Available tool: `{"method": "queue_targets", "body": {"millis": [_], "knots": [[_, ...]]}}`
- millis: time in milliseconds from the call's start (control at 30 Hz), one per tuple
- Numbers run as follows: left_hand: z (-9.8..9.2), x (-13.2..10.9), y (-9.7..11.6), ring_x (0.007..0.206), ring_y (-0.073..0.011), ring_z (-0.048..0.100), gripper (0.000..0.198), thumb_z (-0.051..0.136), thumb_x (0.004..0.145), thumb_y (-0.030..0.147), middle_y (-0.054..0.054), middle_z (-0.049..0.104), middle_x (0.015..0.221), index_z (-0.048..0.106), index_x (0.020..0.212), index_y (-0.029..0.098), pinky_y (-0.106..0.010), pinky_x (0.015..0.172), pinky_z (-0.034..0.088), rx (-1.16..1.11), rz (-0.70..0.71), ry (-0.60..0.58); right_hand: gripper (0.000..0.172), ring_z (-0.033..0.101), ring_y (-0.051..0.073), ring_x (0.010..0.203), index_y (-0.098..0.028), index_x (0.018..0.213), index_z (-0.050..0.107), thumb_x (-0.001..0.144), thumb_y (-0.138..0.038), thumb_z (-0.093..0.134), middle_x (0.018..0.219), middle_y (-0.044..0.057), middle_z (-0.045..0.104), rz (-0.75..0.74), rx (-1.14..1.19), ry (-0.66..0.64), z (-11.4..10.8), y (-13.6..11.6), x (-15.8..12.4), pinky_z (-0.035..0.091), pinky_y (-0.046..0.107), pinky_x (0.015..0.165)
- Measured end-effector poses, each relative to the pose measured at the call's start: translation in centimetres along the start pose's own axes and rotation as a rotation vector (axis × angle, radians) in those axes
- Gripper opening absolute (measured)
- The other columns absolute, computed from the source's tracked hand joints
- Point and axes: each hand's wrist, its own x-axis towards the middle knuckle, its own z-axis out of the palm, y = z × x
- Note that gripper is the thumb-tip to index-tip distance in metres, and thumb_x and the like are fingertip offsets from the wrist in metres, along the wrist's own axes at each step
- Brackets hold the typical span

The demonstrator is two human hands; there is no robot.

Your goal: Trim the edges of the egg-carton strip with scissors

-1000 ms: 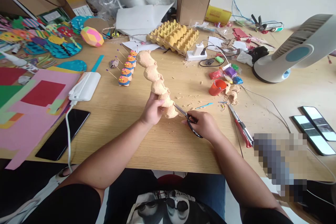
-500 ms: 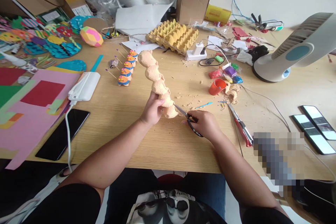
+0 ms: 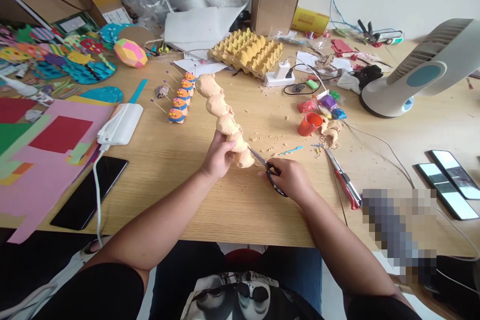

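My left hand (image 3: 218, 156) grips a bumpy, peach-coloured strip of egg carton cups (image 3: 227, 123) near its lower end, holding it tilted above the table. In my right hand (image 3: 292, 178) is a pair of scissors (image 3: 275, 172) with black handles. The blades reach left to the edge of the strip by the lowest cups; whether they are cutting into it is too small to tell. Small peach crumbs (image 3: 268, 143) lie on the wood around the scissors. Behind the strip, to the left, stands a painted orange and blue caterpillar (image 3: 182, 97) with pin-like sticks.
A yellow egg tray (image 3: 247, 52) lies at the back. To the right are an orange cup (image 3: 310, 124), a utility knife (image 3: 343, 180) and a white fan (image 3: 416, 72). Coloured paper (image 3: 56, 135), a power bank (image 3: 120, 122) and a black phone (image 3: 90, 192) lie on the left.
Almost nothing differs. The strip's upper end has shifted very slightly left, and the scissor handles have moved a touch to the left.
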Motion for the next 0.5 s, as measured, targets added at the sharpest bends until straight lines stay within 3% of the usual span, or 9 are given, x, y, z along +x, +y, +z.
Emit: {"method": "queue_targets", "body": {"millis": [333,500], "knots": [[0.02,0.11,0.12,0.084,-0.0131,0.067,0.063,0.085,0.068,0.023,0.005,0.071,0.101,0.062,0.126,0.031,-0.025,0.070,0.057,0.003,-0.036,0.006,0.027,0.054,0.017,0.065,-0.024,0.086,0.071,0.097,-0.049,0.073,0.073,0.001,0.069,0.019,-0.009,-0.045,0.03,0.32,0.28,0.032,0.028,0.064],[0.28,0.15,0.52,0.085,-0.0150,0.068,0.051,0.079,0.073,0.026,0.003,0.070,0.099,0.063,0.121,0.030,-0.028,0.073,0.060,-0.055,-0.080,0.043,0.036,0.051,0.016,0.062,-0.024,0.085,0.068,0.097,-0.057,0.071,0.072,0.000,0.066,0.028,0.049,-0.048,-0.30,0.63,0.35,0.031,0.028,0.062]]}}
